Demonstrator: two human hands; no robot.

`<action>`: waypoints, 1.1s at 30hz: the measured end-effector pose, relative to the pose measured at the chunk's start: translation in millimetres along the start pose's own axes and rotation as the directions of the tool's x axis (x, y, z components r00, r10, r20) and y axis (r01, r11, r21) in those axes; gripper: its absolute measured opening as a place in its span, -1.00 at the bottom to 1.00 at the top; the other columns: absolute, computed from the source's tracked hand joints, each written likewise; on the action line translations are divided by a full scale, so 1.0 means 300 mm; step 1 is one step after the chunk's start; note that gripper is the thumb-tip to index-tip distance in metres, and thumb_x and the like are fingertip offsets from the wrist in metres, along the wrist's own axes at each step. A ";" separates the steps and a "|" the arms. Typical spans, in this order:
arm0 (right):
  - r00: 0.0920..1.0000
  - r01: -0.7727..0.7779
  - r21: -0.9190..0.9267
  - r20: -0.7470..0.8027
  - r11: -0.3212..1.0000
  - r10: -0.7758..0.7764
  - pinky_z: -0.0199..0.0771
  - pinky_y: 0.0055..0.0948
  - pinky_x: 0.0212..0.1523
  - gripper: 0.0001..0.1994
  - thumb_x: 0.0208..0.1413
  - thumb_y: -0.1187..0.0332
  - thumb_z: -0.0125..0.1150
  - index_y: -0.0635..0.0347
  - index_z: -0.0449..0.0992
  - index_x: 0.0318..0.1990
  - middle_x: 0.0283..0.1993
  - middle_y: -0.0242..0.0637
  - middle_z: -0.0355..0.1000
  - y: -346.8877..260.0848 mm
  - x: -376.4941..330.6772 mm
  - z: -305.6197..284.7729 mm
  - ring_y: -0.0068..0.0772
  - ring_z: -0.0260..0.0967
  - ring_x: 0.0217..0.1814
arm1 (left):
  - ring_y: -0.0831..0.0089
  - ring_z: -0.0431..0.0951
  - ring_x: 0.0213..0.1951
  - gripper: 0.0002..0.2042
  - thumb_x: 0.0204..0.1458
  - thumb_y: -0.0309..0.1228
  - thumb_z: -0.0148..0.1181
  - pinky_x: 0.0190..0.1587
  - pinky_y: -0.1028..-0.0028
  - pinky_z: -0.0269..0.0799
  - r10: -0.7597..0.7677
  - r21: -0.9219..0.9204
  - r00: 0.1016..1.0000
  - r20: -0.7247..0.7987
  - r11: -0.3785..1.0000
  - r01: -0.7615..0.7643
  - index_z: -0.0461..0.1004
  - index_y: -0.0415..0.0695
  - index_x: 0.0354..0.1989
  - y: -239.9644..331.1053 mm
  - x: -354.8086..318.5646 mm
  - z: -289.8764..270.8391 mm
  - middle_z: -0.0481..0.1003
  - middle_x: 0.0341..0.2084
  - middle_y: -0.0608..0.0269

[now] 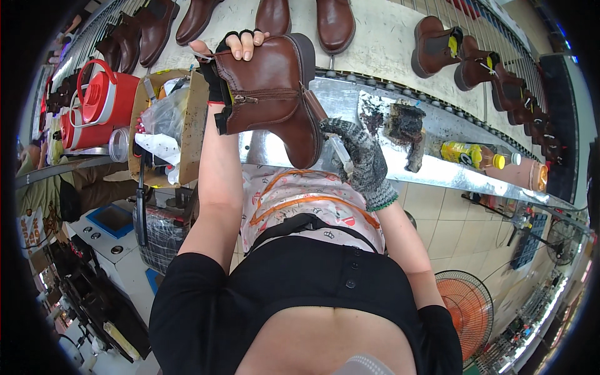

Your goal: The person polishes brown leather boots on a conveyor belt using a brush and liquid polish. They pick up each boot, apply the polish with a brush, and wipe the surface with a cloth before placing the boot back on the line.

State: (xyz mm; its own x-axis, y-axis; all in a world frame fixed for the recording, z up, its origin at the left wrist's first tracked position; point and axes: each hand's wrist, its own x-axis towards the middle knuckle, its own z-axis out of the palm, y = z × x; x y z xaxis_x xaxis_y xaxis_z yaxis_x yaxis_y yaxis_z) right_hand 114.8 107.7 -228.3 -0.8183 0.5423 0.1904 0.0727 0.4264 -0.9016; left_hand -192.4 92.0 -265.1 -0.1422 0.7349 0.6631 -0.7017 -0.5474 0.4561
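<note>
A brown ankle boot (265, 81) with a side zipper is held up over the bench, tilted, its dark sole facing right. My left hand (240, 47), in a black fingerless glove, is closed on the boot's shaft near its opening. On the other side, beside the sole, my right hand (364, 159) wears a grey knitted glove. Its fingers are closed around a slim pale piece (340, 155). A flat brown strip (314, 105) runs from those fingers to the sole's edge. I cannot tell whether strip and pale piece are one tool.
Brown boots (335, 25) stand in rows on a pale conveyor (381, 37) beyond the metal bench (262, 147). Left are a cardboard box (192, 134) of bags and a red jug (103, 97). Right are a blackened block (405, 122), a yellow-labelled bottle (465, 154) and an orange fan (462, 312).
</note>
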 end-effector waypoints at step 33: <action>0.947 -0.297 0.361 0.228 0.884 0.225 0.32 -0.43 0.05 -0.27 0.03 -0.24 -0.07 0.35 0.39 0.02 -0.07 -0.18 0.44 0.113 -0.160 -0.104 -0.39 0.39 -0.05 | 0.33 0.44 -0.26 -0.48 0.01 0.17 -0.10 -0.08 0.33 0.30 0.078 0.105 0.951 -0.300 0.993 -0.049 0.43 -0.10 -0.31 0.038 -0.044 -0.167 0.46 -0.42 0.20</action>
State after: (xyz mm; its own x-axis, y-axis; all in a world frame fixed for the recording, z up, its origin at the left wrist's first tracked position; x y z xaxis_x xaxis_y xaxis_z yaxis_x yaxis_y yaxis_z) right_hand 174.3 118.5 -255.9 -0.8886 0.4450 -0.1110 0.1015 -0.0452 -0.9938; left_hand -233.5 96.0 -298.4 -0.3997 0.7759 0.4881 -0.6171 -0.6215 0.4827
